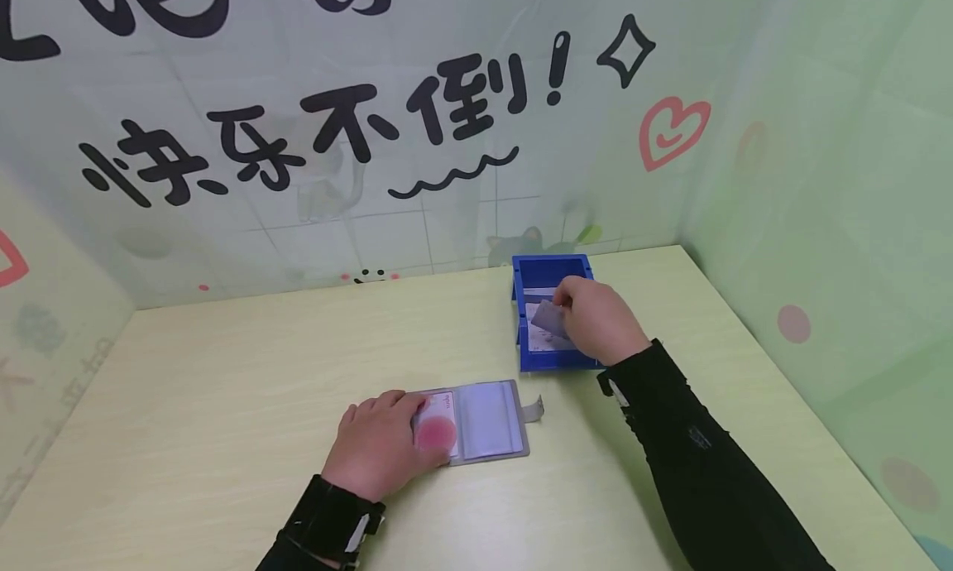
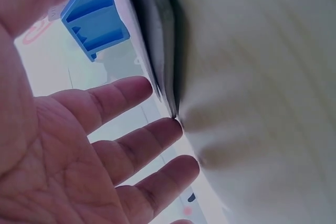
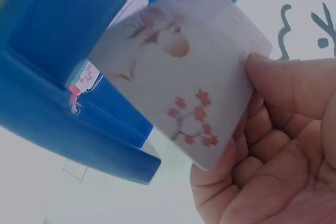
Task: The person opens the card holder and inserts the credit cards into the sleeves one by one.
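Observation:
My left hand [image 1: 381, 445] lies at the left side of an open grey card holder [image 1: 491, 422] with clear sleeves, its thumb by the near edge. Seen from the left wrist, the fingers [image 2: 128, 95] are fairly straight, tips at the edge of the holder. A white card with red blossoms [image 3: 184, 108] is pinched between thumb and fingers of my right hand [image 1: 605, 321]. This hand is over the blue tray [image 1: 547, 362], where the card overlaps other pale cards [image 1: 538, 339]. A pink-printed card [image 1: 439, 426] shows in the left sleeve of the holder.
The pale wooden table [image 1: 246, 389] meets a printed cloth backdrop [image 1: 335, 248] behind the tray and another cloth [image 1: 826, 223] on the right. A strap [image 1: 533, 410] sticks out from the holder's right side.

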